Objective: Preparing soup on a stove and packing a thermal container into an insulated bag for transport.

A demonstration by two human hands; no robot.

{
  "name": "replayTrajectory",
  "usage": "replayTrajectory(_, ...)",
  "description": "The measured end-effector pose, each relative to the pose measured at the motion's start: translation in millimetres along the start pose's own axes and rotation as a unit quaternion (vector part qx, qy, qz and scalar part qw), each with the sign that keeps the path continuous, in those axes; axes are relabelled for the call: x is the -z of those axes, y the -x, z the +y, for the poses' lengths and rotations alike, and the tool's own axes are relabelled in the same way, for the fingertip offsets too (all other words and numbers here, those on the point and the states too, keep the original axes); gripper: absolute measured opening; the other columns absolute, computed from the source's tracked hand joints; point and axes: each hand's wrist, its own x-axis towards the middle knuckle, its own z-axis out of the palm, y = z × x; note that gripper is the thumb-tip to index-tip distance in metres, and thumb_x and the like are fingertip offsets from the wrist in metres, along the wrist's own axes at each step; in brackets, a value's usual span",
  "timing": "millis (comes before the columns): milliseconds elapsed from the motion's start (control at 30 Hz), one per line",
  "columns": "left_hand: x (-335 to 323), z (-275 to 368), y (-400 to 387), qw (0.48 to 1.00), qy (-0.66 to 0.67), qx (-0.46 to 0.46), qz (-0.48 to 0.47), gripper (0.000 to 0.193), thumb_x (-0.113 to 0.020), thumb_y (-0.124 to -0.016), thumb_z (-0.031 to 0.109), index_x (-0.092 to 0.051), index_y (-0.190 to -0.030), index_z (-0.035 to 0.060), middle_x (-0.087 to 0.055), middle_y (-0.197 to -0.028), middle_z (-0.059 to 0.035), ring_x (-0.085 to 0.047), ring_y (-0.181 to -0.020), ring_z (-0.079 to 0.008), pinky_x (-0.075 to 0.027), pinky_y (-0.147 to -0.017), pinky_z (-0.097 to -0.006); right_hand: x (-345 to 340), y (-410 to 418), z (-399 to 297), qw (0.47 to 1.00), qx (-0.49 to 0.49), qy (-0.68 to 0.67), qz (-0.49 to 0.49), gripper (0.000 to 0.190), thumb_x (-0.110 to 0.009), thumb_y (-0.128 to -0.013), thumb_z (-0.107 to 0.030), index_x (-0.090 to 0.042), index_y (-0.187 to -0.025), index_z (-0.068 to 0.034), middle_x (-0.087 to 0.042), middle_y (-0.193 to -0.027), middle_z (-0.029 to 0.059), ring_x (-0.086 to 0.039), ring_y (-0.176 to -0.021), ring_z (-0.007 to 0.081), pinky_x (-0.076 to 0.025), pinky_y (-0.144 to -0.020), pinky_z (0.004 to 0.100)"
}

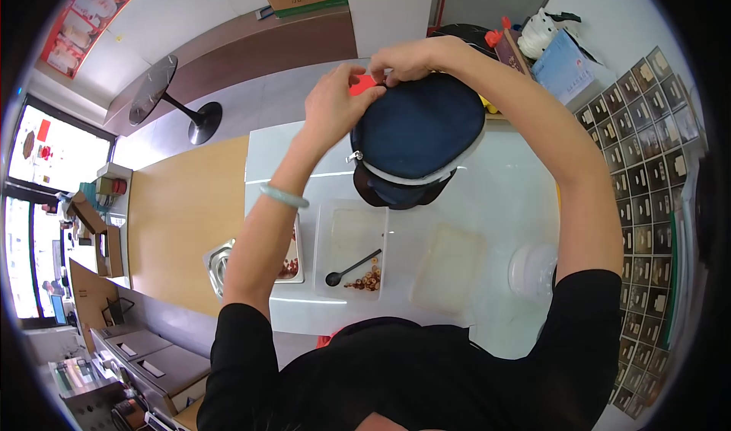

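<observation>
A dark blue fabric bag (422, 125) with a white-edged zipper stands on the white table, over a dark base. At its far left edge my left hand (342, 100) and my right hand (405, 62) meet with bent fingers, thumbs close together; what lies between the fingertips is too small to tell. A red item (361, 85) shows behind them. Nearer to me, a clear plastic tray (349, 214) holds a black spoon (354, 267) and small brown ring-shaped pieces (371, 279). A metal pan (301, 242) with dark red pieces is partly hidden by my left forearm.
A translucent lid (451, 268) and a clear plastic jar (531, 271) stand on the right part of the table. A wooden table (183, 219) adjoins on the left. Boxes (562, 71) are stacked at the back right, beside a rack of small compartments (642, 191).
</observation>
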Motion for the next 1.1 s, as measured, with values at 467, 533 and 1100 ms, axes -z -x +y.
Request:
replayTrajectory(467,-24.6,-35.8,-26.0,0.979,0.1,0.105,-0.146,0.022,-0.067,-0.077,0.018,-0.065,-0.09,0.0003,-0.064,-0.073,-0.0049,-0.057,-0.068,-0.0107,-0.045,-0.061,-0.0258,-8.4,28.1,21.1,0.885,0.161,0.386,0.206,0.004,-0.055,-0.074,-0.007,-0.058,-0.073,-0.005,-0.057,-0.077,0.0088,-0.06,-0.076,0.0276,-0.049,-0.066,0.0371)
replayTrajectory(533,-22.5,-34.5,-23.2,0.985,0.068,0.101,-0.123,0.022,-0.065,-0.078,0.02,-0.065,-0.087,0.0002,-0.064,-0.071,-0.0048,-0.057,-0.066,-0.0108,-0.045,-0.061,-0.0258,-18.2,51.1,56.8,0.89,0.144,0.354,0.249,0.003,-0.055,-0.072,-0.004,-0.055,-0.076,-0.005,-0.053,-0.078,0.008,-0.058,-0.072,0.0266,-0.048,-0.064,0.0352)
replayTrajectory(1100,-92.8,45.9,-57.9,0.906,-0.094,-0.264,-0.317,0.022,-0.051,-0.086,0.018,-0.059,-0.105,0.0098,-0.06,-0.104,-0.0108,-0.054,-0.099,-0.0292,-0.044,-0.083,-0.0375,-98.7,142.2,29.3,0.895,-0.096,0.132,0.415,0.007,-0.058,-0.078,-0.01,-0.055,-0.08,-0.003,-0.055,-0.078,0.0099,-0.057,-0.071,0.0284,-0.044,-0.063,0.0358)
